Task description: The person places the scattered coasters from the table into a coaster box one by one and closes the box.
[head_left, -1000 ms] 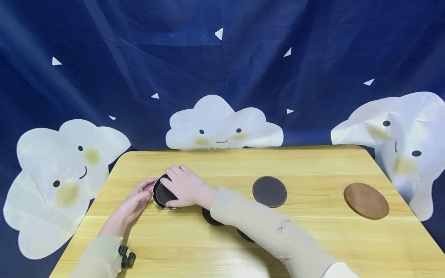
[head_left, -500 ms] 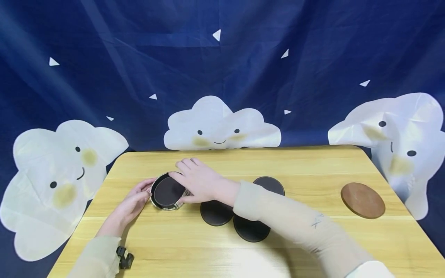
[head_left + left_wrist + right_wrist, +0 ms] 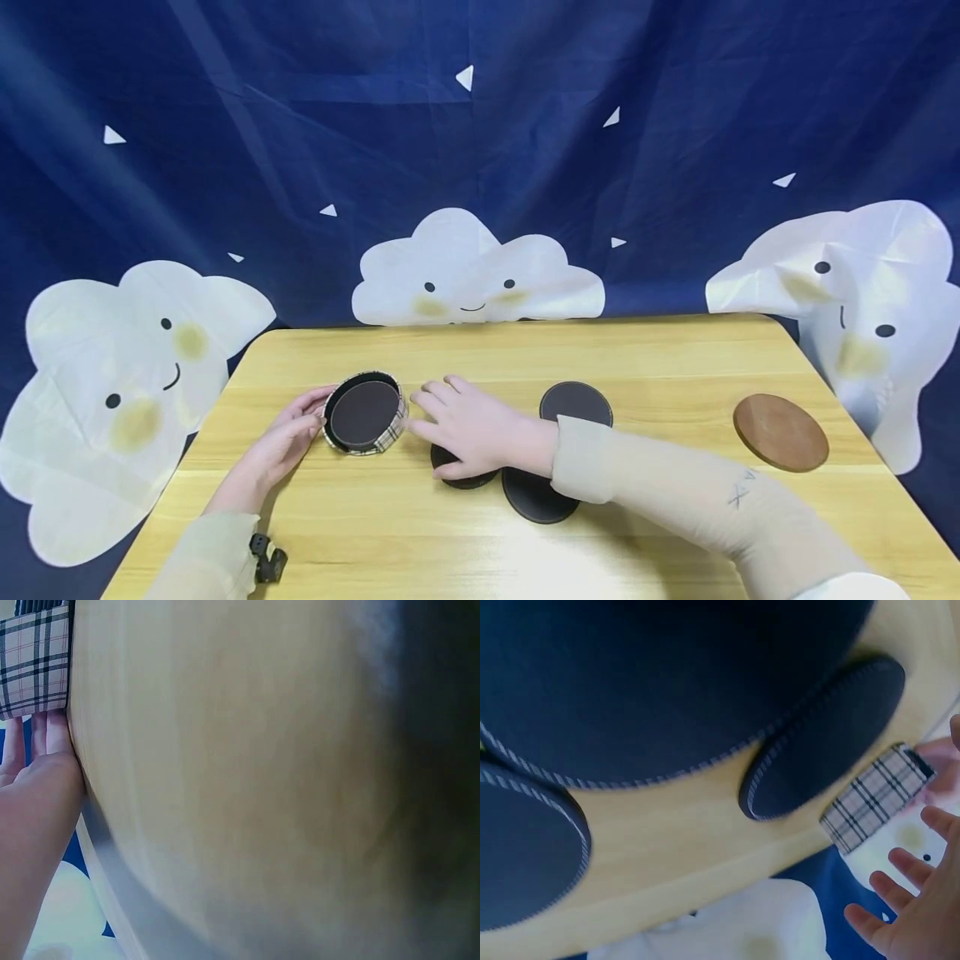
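A round coaster holder point(image 3: 393, 433) with plaid sides stands at the left of the table, a black coaster point(image 3: 364, 414) lying inside it. My left hand point(image 3: 288, 435) holds its left side, thumb and fingers around the wall. In the left wrist view the fingers reach behind the plaid wall point(image 3: 34, 664). My right hand point(image 3: 480, 427) is just right of the holder, fingers spread and holding nothing. It overlaps a black coaster point(image 3: 480, 481) in the head view. Two more black coasters lie nearby, a front coaster point(image 3: 536, 500) and a back coaster point(image 3: 574, 400), partly covered by the right sleeve.
A brown round coaster point(image 3: 781, 432) lies at the far right of the wooden table point(image 3: 360, 533). Behind the table hangs a dark blue curtain point(image 3: 525, 125) with white clouds. A small black device point(image 3: 268, 560) sits at the left sleeve.
My right hand has drawn back from inside the holder, moving right over the nearest loose coaster. The coaster in the holder is now fully visible. My left hand stays at the holder.
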`<control>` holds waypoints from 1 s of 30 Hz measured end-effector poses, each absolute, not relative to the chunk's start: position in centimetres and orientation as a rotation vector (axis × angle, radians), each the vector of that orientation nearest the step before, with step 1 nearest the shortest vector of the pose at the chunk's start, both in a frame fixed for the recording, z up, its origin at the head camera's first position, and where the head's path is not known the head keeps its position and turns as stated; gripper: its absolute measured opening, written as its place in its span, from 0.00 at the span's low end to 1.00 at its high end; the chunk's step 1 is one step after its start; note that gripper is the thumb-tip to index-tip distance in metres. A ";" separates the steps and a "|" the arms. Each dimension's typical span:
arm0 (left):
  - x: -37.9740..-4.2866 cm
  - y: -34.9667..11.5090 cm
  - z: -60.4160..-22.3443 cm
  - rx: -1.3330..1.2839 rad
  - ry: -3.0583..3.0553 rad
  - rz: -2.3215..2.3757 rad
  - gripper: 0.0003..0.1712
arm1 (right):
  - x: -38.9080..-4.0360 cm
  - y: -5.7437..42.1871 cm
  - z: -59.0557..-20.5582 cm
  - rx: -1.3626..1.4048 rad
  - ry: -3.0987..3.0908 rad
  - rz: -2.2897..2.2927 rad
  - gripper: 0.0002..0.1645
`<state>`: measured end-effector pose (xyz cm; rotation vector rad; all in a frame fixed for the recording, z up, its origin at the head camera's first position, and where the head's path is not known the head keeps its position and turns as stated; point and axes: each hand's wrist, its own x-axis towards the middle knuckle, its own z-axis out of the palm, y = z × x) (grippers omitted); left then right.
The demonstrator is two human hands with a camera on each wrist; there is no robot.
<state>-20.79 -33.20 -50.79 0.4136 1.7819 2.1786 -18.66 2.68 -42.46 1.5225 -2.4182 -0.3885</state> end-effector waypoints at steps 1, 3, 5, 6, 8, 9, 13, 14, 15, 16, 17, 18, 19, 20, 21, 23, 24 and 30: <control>-20.8 -33.2 -50.8 0.412 1.782 2.179 0.35 | -18.4 2.9 -42.8 1.534 -2.424 -0.396 0.53; -20.7 -33.2 -50.8 0.407 1.782 2.179 0.35 | -18.1 3.2 -43.4 1.555 -2.437 -0.406 0.51; -20.7 -33.1 -50.7 0.401 1.784 2.181 0.35 | -17.9 3.4 -43.9 1.567 -2.458 -0.401 0.49; -20.7 -33.1 -50.7 0.399 1.786 2.181 0.35 | -17.8 3.5 -44.1 1.568 -2.463 -0.400 0.49; -20.7 -33.1 -50.6 0.396 1.792 2.176 0.34 | -17.6 3.7 -44.5 1.573 -2.476 -0.391 0.47; -20.7 -33.0 -50.6 0.395 1.795 2.174 0.34 | -17.6 3.9 -44.7 1.574 -2.483 -0.388 0.46; -20.7 -33.0 -50.5 0.389 1.804 2.171 0.34 | -17.5 4.3 -45.4 1.582 -2.503 -0.377 0.45; -20.7 -32.9 -50.5 0.387 1.805 2.171 0.34 | -17.5 4.4 -45.5 1.583 -2.506 -0.379 0.44; -20.7 -32.9 -50.5 0.384 1.804 2.174 0.34 | -17.5 4.5 -45.6 1.586 -2.507 -0.378 0.44; -20.7 -32.9 -50.5 0.383 1.805 2.176 0.33 | -17.5 4.6 -45.8 1.586 -2.510 -0.378 0.44; -20.7 -33.0 -50.4 0.379 1.806 2.176 0.33 | -17.5 4.6 -45.9 1.587 -2.515 -0.377 0.44; -20.7 -33.0 -50.4 0.374 1.806 2.176 0.33 | -17.5 4.7 -45.9 1.589 -2.522 -0.372 0.44; -20.7 -33.0 -50.4 0.371 1.808 2.174 0.33 | -17.6 4.7 -46.1 1.590 -2.528 -0.367 0.43; -20.7 -33.0 -50.4 0.368 1.809 2.171 0.33 | -17.6 4.8 -46.2 1.590 -2.534 -0.365 0.43; -20.7 -33.0 -50.4 0.366 1.811 2.169 0.33 | -17.7 4.8 -46.3 1.589 -2.544 -0.359 0.43; -20.7 -33.0 -50.5 0.362 1.812 2.165 0.33 | -17.8 4.8 -46.5 1.592 -2.569 -0.344 0.43; -20.7 -33.0 -50.5 0.362 1.811 2.166 0.33 | -17.8 4.9 -46.6 1.596 -2.580 -0.335 0.43; -20.7 -33.0 -50.5 0.376 1.799 2.179 0.33 | -17.9 5.0 -46.8 1.627 -2.623 -0.290 0.42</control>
